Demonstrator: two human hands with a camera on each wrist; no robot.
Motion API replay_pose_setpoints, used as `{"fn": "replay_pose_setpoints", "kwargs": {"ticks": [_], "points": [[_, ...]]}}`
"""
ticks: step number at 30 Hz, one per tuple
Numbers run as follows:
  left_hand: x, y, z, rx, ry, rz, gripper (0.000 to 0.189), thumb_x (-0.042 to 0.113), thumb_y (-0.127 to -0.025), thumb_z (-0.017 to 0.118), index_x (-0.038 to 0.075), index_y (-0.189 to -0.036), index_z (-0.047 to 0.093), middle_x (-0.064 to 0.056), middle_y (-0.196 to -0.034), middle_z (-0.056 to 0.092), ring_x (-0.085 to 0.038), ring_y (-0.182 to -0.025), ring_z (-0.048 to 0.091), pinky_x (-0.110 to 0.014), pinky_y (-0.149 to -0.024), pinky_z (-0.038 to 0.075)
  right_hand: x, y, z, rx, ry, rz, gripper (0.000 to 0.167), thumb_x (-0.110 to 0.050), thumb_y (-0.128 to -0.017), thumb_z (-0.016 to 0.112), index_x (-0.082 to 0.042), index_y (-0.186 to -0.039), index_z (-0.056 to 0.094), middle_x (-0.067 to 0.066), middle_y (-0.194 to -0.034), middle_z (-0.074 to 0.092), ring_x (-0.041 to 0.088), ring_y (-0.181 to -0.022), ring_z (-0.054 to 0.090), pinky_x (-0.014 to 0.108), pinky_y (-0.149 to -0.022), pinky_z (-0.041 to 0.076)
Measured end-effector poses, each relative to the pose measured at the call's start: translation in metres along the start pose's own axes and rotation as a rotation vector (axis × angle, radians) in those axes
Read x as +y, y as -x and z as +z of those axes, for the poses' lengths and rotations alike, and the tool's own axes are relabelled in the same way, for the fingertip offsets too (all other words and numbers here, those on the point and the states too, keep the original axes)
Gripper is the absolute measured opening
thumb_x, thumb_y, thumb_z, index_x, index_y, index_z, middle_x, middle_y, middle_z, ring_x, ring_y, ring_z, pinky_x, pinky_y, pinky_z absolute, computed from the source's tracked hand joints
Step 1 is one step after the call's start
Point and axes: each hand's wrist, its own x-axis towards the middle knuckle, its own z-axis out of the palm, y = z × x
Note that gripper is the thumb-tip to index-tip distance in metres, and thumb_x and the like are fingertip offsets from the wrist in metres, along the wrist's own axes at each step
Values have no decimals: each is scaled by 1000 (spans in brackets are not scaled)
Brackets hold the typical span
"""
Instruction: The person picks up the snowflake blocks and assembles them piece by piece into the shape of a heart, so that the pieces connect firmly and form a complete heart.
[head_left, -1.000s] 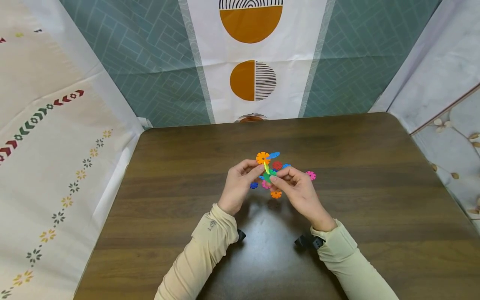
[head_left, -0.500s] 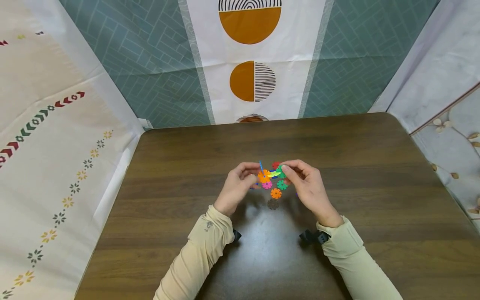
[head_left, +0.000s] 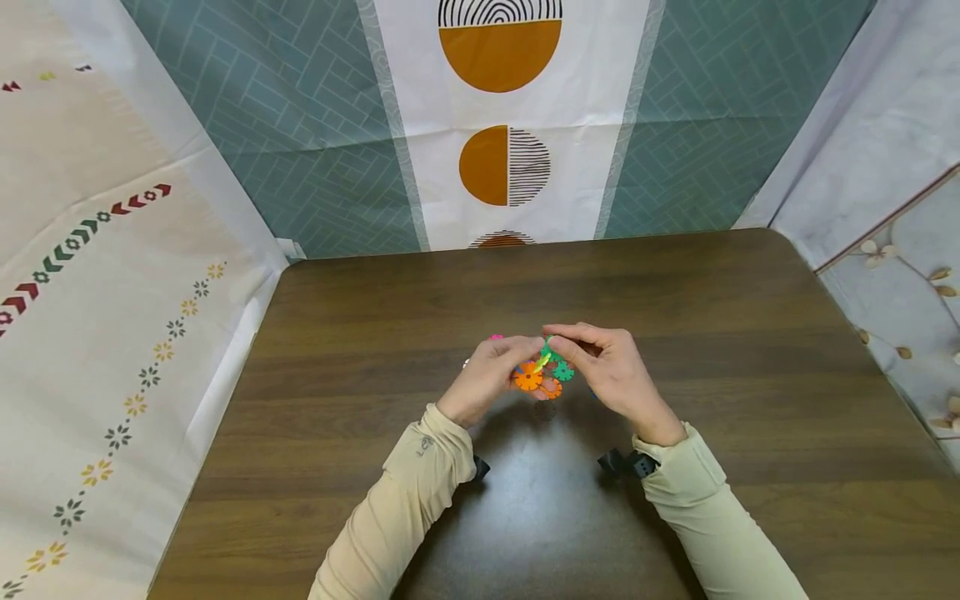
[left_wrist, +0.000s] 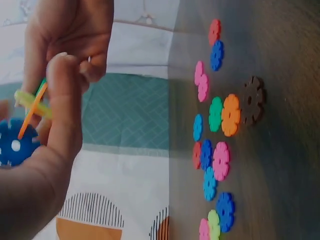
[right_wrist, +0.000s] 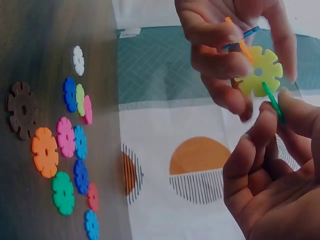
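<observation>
A small chain of notched plastic snowflake discs is held up between both hands above the table. It joins a blue disc, an orange disc, a yellow disc and a green disc. My right hand pinches the green disc between thumb and finger. From the other side, my left hand has its fingers curled round the orange and yellow part. In the right wrist view the green disc sits edge-on against the yellow one. The left fingertips' exact contact is partly hidden.
Several loose discs lie flat on the wooden table beneath and beyond the hands, among them a brown disc, an orange one and a white one. Patterned cloth hangs behind the table.
The chain has turned, and its orange disc now hangs lower. After spreading apart half a second ago, my hands have come together, the left moving right until the fingertips nearly meet.
</observation>
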Motion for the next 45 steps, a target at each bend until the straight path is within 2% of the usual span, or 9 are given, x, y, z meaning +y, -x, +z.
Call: {"fn": "replay_pose_setpoints", "kwargs": {"ticks": [3,5,8,11,14,17,22,35,45], "points": [[-3,-1,1,50,-30,-13,33,25,-94,65,-2,-113,69,-19,-96,69,-27,-74,69,-42,-76,58,15,-1,-5,0,10,14,30,-23,-99,58,-7,-123,68,11,-100,69,26,-78,60,29,-72,55],[-4,-1,-1,115,-24,-19,30,22,-93,66,-2,-111,70,-21,-94,70,-30,-77,69,-38,-77,57,24,-1,-13,11,93,67,34,-32,-99,57,-11,-124,67,10,-104,69,25,-82,63,32,-75,56],[-5,1,-4,224,-19,-13,30,21,-92,66,-3,-110,71,-15,-96,69,-24,-78,66,-31,-75,55,35,1,-26,-10,314,176,39,-37,-96,60,-9,-124,63,11,-104,64,25,-88,60,36,-78,54],[-4,2,-7,300,-19,-11,30,19,-93,65,-2,-113,70,-10,-97,67,-18,-75,61,-27,-71,52,45,4,-37,-92,570,309,46,-35,-92,67,-3,-124,59,13,-111,58,29,-96,54,42,-78,51],[-3,2,-7,319,-19,-9,29,17,-93,63,-1,-116,69,-11,-99,66,-15,-73,59,-26,-70,52,54,8,-47,-176,726,403,54,-34,-85,76,1,-122,58,18,-111,53,33,-101,48,46,-76,49],[-2,1,-8,318,-11,-9,29,16,-94,62,0,-118,67,-15,-103,65,-17,-75,61,-26,-70,54,62,12,-54,-218,806,432,56,-35,-79,81,-1,-117,59,17,-109,53,34,-100,48,48,-74,47],[-3,0,-11,333,10,-11,30,17,-95,60,-2,-118,66,-14,-105,64,-18,-80,61,-25,-70,53,70,14,-61,-239,839,439,53,-37,-74,84,-4,-108,61,15,-104,56,31,-94,51,49,-74,48],[-2,-2,-13,376,38,-14,32,24,-91,69,-3,-107,71,-7,-90,65,-15,-69,57,-23,-62,51,79,10,-50,-252,715,404,35,-29,-80,81,-4,-100,66,12,-99,57,24,-84,50,35,-69,49],[-3,-1,-15,393,-10,-21,29,21,-92,66,-5,-104,70,-8,-90,63,-16,-70,58,-24,-62,52,80,7,-48,-266,686,360,32,-22,-79,82,-1,-97,65,12,-95,57,23,-79,51,33,-68,47]]}}
